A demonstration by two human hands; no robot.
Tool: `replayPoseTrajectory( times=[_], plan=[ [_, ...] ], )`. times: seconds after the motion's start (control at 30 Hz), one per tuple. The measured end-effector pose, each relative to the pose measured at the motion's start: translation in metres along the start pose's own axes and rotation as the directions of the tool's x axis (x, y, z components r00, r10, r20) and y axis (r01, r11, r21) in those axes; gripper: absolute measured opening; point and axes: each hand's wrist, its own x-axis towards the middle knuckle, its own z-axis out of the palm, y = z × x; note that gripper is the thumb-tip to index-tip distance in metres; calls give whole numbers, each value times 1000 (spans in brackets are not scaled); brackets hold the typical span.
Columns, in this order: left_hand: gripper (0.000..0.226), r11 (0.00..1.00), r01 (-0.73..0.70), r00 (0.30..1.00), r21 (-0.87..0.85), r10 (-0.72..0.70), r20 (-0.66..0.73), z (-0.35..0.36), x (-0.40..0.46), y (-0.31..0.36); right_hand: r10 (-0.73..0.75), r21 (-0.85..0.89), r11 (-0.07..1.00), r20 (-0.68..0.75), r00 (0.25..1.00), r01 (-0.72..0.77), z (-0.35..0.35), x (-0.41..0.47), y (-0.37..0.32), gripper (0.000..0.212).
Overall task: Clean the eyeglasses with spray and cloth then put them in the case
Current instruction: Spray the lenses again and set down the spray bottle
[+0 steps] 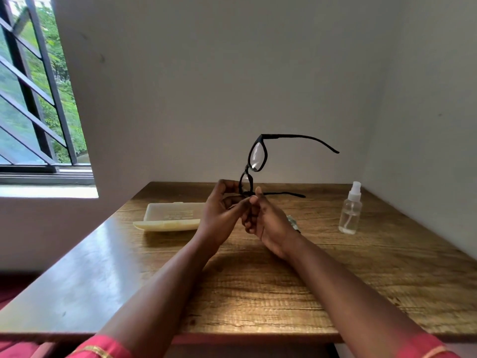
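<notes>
Black-framed eyeglasses [258,156] stand on end above the table, arms unfolded and pointing right. My left hand [222,213] pinches the lower lens rim. My right hand [265,220] holds the frame near the lower hinge, thumb up. An open cream-white case [170,217] lies on the table left of my hands. A clear spray bottle [350,210] stands upright to the right. Only a small corner of a cloth [293,220] shows behind my right hand.
The wooden table [258,280] sits in a corner, with grey walls behind and on the right. A barred window [38,99] is at the left. The table's front edge runs close to my elbows.
</notes>
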Motion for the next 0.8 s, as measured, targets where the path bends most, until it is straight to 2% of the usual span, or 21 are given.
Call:
replayPoseTrajectory(
  times=[0.27,0.43,0.53,0.6,0.67,0.8],
  plan=[
    [39,1000,-1,999,26,0,52,2,-2,4,-26,-1,1000,-70,997,25,-4,6,4,42],
    [44,980,-39,998,196,28,61,0,0,-1,-49,78,995,-165,985,62,-8,11,3,38],
    [61,940,-53,997,337,33,65,-1,1,-4,-54,136,987,-245,968,90,-9,12,-3,38],
    [81,927,-61,996,370,34,79,-1,1,-5,-81,77,991,-310,947,110,-10,12,-6,35],
    [96,926,-56,998,374,37,57,-1,1,-4,-129,-62,992,-386,914,113,-14,15,-4,36],
    [109,926,-64,997,373,77,-19,-4,3,-5,-244,-250,960,-539,806,124,-24,24,2,38]
  ],
)
